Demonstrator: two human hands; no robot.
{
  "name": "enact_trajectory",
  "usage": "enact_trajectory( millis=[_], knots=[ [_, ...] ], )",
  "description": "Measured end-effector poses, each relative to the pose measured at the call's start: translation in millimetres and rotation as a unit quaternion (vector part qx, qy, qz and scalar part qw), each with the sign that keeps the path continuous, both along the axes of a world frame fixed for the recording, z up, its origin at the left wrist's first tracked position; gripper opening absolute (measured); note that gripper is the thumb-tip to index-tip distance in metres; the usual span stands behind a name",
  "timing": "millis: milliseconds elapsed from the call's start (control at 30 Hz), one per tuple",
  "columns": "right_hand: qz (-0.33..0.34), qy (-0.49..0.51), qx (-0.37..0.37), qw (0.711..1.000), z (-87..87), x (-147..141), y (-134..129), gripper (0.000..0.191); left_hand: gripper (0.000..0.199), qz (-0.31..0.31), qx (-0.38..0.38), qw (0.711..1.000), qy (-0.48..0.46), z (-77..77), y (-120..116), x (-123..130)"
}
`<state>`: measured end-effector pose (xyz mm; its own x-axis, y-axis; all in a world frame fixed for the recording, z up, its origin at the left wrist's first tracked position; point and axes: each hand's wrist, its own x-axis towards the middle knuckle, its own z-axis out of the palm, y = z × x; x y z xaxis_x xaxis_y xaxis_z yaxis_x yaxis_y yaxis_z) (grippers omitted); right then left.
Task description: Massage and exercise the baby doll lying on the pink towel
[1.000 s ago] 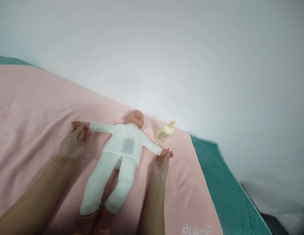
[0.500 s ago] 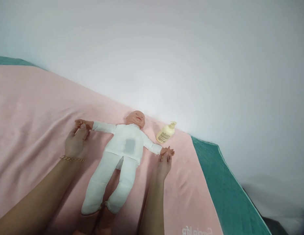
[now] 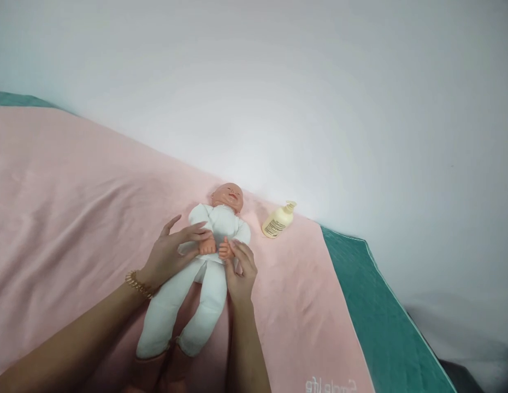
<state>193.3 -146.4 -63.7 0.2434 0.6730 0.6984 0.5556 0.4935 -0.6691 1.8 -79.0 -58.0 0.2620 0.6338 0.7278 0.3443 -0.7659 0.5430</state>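
A baby doll [image 3: 225,218] in a white cloth suit lies on its back on a pink blanket, head toward the wall. Both of its arms are bent inward, so its small fists rest close together over its belly. My left hand [image 3: 172,254], with a gold coiled bracelet at the wrist, holds the doll's hand [image 3: 207,245] on the left between thumb and fingers. The doll's other hand [image 3: 225,249] is pinched between the thumb and fingers of my right hand [image 3: 242,270].
A pale yellow pump bottle [image 3: 277,220] stands right of the doll's head, near the wall [image 3: 278,98]. The pink blanket [image 3: 303,295] lies wrinkled over a green cover [image 3: 372,305], which shows at the right and far left.
Both my hands have moved inward, bringing the doll's arms from stretched out at the sides to bent over its belly. The bottle and the doll's legs stay in place.
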Motion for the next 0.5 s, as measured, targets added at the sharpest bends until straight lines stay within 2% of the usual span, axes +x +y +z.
enact_trajectory(
  millis=[167,333,433,500],
  knots=[
    [0.006,-0.122,0.019,0.992,0.1,0.9,2.9,0.037,0.020,-0.009,0.068,0.996,0.059,4.1,-0.5,-1.7],
    [-0.008,-0.188,0.048,0.981,3.2,1.6,4.4,0.033,0.016,-0.011,0.115,0.990,0.081,7.3,-1.1,-1.6],
    [-0.012,-0.209,0.068,0.976,4.3,1.2,4.8,0.030,0.016,-0.012,0.121,0.989,0.090,5.4,-0.7,-1.6],
    [-0.004,-0.205,0.069,0.976,4.0,1.5,4.7,0.031,0.017,-0.019,0.099,0.991,0.086,3.9,-1.5,-1.3]
  ],
)
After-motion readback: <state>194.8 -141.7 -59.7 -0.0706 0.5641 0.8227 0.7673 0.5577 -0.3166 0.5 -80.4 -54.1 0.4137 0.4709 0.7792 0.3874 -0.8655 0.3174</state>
